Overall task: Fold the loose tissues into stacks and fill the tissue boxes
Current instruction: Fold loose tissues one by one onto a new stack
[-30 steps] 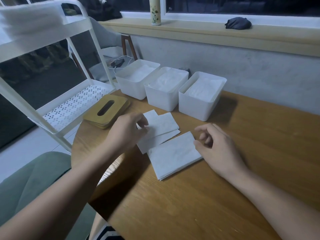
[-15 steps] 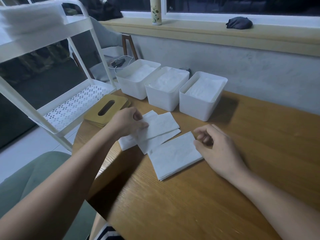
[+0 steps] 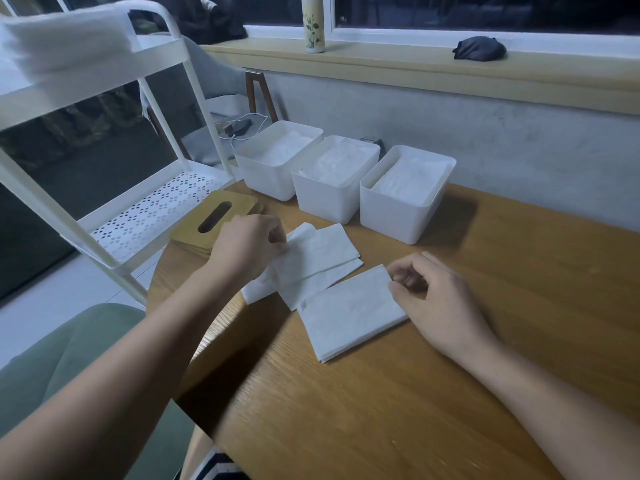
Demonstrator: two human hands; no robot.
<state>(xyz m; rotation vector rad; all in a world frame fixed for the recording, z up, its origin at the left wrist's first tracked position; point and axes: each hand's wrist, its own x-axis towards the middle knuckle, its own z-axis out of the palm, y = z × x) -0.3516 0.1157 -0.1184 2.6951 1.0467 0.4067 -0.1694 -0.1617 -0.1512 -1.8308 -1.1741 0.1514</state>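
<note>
Three white tissue boxes stand in a row at the table's back: left box [image 3: 266, 178], middle box [image 3: 325, 199], right box [image 3: 391, 216], each with white tissue inside. Loose tissues [image 3: 322, 258] lie overlapping in front of them. My left hand [image 3: 247, 245] pinches the top loose tissue at its left edge. A folded stack of tissues [image 3: 349, 313] lies nearer to me. My right hand [image 3: 440, 303] rests at the stack's right corner, fingers curled, fingertips touching its edge.
Wooden lids with a slot [image 3: 214, 220] lie stacked at the table's left edge. A white cart [image 3: 152, 216] stands left of the round wooden table [image 3: 450, 393], with folded white material on its top shelf. A bottle [image 3: 313, 26] and dark cloth [image 3: 479, 50] sit on the windowsill.
My left hand has pulled the top loose tissue leftward, so a flap now sticks out at the lower left. My right hand stays by the folded stack's corner.
</note>
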